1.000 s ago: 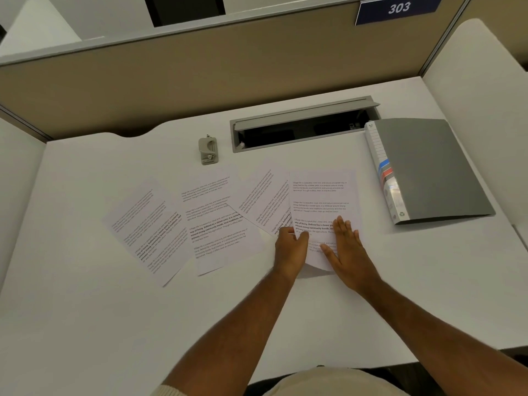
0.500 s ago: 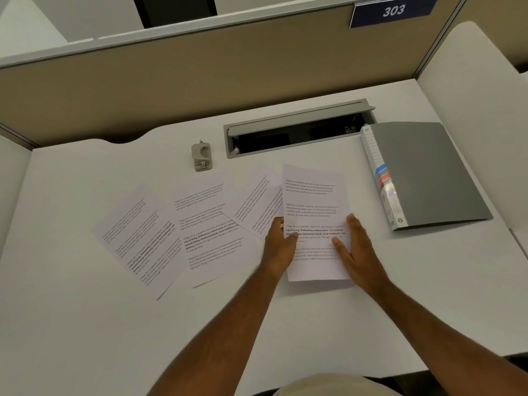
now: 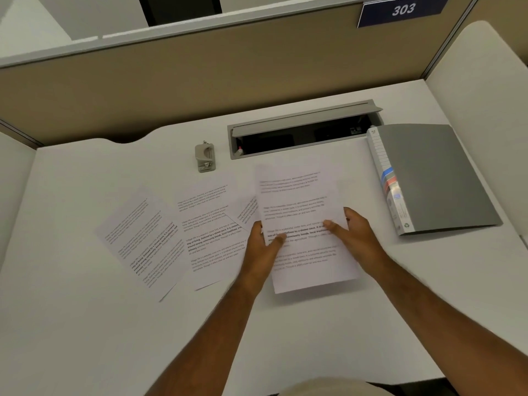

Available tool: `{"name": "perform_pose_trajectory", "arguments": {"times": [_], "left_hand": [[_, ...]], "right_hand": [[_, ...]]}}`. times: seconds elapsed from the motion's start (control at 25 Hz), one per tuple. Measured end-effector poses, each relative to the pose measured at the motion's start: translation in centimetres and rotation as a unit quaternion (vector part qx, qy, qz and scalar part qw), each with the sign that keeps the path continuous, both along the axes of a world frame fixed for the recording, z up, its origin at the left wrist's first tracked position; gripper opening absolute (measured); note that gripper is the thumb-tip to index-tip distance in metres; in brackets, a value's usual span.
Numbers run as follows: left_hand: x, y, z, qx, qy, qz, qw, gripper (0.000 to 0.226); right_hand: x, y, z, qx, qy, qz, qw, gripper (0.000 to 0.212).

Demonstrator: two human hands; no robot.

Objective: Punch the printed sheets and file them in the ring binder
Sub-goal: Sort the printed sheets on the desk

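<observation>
One printed sheet (image 3: 300, 201) is held just above the white desk (image 3: 85, 324), gripped at both side edges. My left hand (image 3: 264, 242) pinches its left edge and my right hand (image 3: 355, 235) pinches its right edge, thumbs on top. Three more printed sheets lie fanned on the desk to the left: a far-left sheet (image 3: 143, 238), a middle sheet (image 3: 211, 224), and a partly covered sheet (image 3: 247, 210) under the held one. A small grey hole punch (image 3: 205, 157) stands behind them. The closed grey ring binder (image 3: 431, 175) lies flat at the right.
An open cable tray slot (image 3: 303, 138) is set into the desk behind the held sheet. Beige partition walls (image 3: 228, 72) close the desk at the back and sides. A blue sign (image 3: 403, 10) reads 303.
Both hands went from pressing the rightmost sheet flat to gripping its side edges; the sheet has risen off the desk and shifted slightly left over its neighbour.
</observation>
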State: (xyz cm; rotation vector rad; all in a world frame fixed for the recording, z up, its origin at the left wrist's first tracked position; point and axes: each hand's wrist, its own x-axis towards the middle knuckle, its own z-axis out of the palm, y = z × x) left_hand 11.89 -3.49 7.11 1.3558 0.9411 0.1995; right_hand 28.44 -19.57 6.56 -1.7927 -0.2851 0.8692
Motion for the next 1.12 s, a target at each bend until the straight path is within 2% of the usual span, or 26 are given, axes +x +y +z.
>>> {"name": "perform_pose_trajectory", "arguments": {"times": [0.2,0.32,0.44,0.64,0.76,0.88,1.0,1.12], "left_hand": [[-2.4,2.7,-0.3,0.025,-0.005,0.047,0.999,0.047],[-4.2,5.1,-0.8,0.044,-0.006,0.084,0.995,0.049],[-6.0,7.3,-1.1,0.064,0.003,0.111,0.992,0.054],[-7.8,9.3,-1.5,0.087,0.019,0.136,0.987,0.055],[-8.6,9.9,-1.9,0.082,0.021,0.143,0.986,0.053],[-9.0,10.0,-2.2,0.077,0.018,0.147,0.986,0.053],[-9.2,9.9,-2.4,0.07,0.015,0.149,0.986,0.05],[-9.1,9.8,-2.4,0.064,0.014,0.153,0.986,0.051]], "right_hand": [[-0.3,2.4,-1.1,0.036,0.024,0.01,0.999,0.024],[0.2,2.2,-3.1,-0.016,-0.093,0.065,0.993,0.017],[0.2,1.5,-5.1,-0.087,-0.221,0.193,0.952,0.042],[-0.8,1.8,-6.5,-0.151,-0.282,0.322,0.891,0.105],[-1.0,1.6,-7.2,-0.174,-0.326,0.387,0.845,0.125],[-1.0,1.3,-7.4,-0.187,-0.359,0.387,0.829,0.122],[-1.3,1.0,-7.3,-0.165,-0.387,0.327,0.846,0.107],[-1.1,0.7,-7.5,-0.13,-0.411,0.222,0.874,0.081]]}}
